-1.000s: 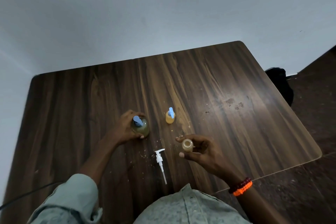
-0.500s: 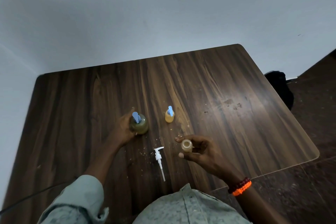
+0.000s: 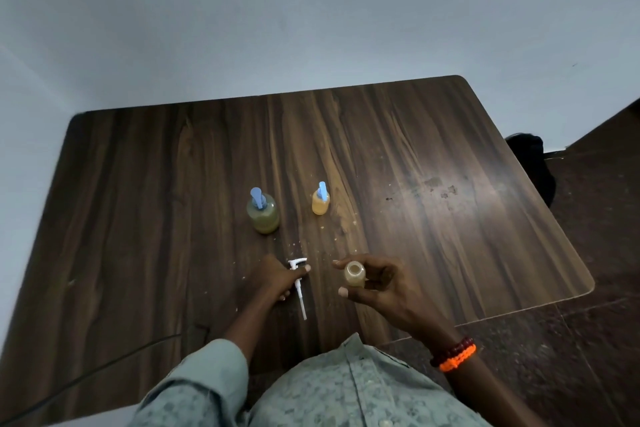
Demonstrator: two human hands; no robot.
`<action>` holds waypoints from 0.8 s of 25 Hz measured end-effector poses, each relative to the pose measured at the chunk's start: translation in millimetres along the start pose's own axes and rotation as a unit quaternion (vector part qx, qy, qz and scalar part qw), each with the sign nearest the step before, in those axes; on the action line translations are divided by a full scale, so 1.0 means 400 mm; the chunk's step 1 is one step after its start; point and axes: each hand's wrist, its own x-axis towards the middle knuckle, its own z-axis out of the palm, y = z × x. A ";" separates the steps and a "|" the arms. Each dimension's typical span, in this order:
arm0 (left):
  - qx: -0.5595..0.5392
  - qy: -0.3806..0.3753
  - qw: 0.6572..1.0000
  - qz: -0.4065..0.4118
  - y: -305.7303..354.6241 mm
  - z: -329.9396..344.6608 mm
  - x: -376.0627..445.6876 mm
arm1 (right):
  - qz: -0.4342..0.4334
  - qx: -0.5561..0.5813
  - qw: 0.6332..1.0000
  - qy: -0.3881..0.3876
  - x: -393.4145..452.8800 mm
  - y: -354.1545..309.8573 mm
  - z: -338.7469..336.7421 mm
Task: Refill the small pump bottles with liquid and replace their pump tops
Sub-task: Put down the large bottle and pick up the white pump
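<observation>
Right hand [image 3: 375,288]: fingers and thumb curled around a small open-necked clear plastic bottle of pale tan liquid [image 3: 354,274], held upright just above the near part of the table; no pump fitted. Wrist carries an orange braided band with dark red beads [image 3: 453,354].

Left hand [image 3: 277,276]: lowered onto the table, fingertips [image 3: 306,268] closing on the collar of a white plastic pump top with long dip tube [image 3: 298,282]. Pump lies flat on the wood, nozzle end away from the person, tube pointing toward them. Whether the grip is complete cannot be told.

Beyond the hands, standing upright and apart from both:
- round clear bottle of olive-green liquid with blue pump top [image 3: 262,212], beyond the left hand;
- smaller bottle of orange-yellow liquid with blue pump top [image 3: 320,200], to its right, near but not touching.

Support: dark wood-grain table with rounded corners [image 3: 450,218], scattered pale crumbs near the pump. Patterned grey-green shirt sleeve [image 3: 207,378] at the near edge.
</observation>
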 end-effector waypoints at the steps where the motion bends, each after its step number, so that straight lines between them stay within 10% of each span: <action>1: -0.002 0.002 1.000 0.002 0.005 0.006 -0.001 | 0.000 -0.001 1.000 -0.001 -0.005 0.001 0.004; 8: -0.126 0.050 0.988 0.079 0.063 -0.040 -0.101 | 0.001 -0.016 1.000 -0.011 -0.017 0.021 0.028; 14: -0.393 0.079 0.890 0.217 0.116 -0.119 -0.291 | 0.035 -0.061 0.997 -0.014 -0.026 0.035 0.055; 20: -0.386 0.127 0.860 0.309 0.144 -0.137 -0.367 | 0.026 -0.062 0.998 -0.019 -0.018 0.004 0.078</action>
